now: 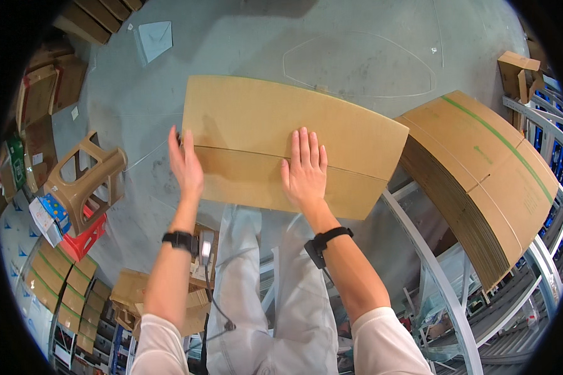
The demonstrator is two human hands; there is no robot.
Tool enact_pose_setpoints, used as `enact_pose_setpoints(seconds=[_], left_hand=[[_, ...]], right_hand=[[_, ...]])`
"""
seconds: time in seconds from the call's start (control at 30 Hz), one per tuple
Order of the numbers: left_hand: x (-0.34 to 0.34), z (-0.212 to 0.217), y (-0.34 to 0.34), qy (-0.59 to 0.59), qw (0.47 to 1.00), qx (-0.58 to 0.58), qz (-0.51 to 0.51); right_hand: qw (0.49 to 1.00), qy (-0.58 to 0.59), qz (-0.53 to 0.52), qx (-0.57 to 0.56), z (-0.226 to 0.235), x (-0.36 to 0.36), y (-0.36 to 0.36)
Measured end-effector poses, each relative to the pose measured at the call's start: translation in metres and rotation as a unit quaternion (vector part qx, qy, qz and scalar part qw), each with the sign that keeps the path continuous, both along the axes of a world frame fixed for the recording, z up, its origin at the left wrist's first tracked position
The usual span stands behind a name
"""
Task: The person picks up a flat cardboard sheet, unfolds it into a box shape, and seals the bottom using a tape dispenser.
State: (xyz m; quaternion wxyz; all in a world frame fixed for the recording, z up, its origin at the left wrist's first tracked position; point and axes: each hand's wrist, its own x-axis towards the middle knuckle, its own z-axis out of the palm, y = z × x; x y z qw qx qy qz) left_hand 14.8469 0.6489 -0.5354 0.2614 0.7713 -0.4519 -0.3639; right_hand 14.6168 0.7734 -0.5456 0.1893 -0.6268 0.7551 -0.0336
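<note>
A flat carton (288,140) is held out above the floor (137,112), left of a stack (475,181). The right hand (304,172) is laid flat on it, fingers spread. The carton's left edge is pressed by the left hand (186,164), grip open, fingers straight.

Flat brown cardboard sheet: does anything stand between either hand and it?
Nothing visible does. The right hand lies palm-down on the flat brown cardboard sheet, near its crease. The left hand is at the sheet's left edge, fingers extended; whether it grips the edge cannot be told. No other object lies between hands and sheet.
</note>
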Motion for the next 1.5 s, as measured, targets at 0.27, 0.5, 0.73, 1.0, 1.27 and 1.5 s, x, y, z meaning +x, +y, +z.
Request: enact_pose_setpoints(seconds=[0.27,0.5,0.73,1.0,1.27,1.5], left_hand=[[0.022,-0.021,-0.016,-0.102,0.989,0.073,-0.082],[0.013,-0.039,-0.023,-0.105,0.987,0.068,-0.095],[0.053,0.016,-0.104,0.000,0.981,0.009,-0.192],[-0.157,0.074,-0.125,0.036,0.847,-0.027,-0.530],[-0.256,0.006,-0.015,-0.065,0.761,-0.068,-0.642],[-0.259,-0.095,0.021,-0.156,0.767,-0.375,-0.496]], right_hand=[[0.977,-0.117,-0.152,-0.094,0.048,-0.063,0.003],[0.728,-0.421,-0.538,-0.057,-0.021,-0.183,0.133],[0.601,-0.494,-0.617,-0.121,0.053,-0.069,0.138],[0.252,-0.581,-0.765,-0.118,0.058,0.101,0.262],[0.087,-0.627,-0.773,0.040,0.039,0.217,0.303],[0.295,-0.666,-0.658,0.188,0.013,0.143,0.335]])
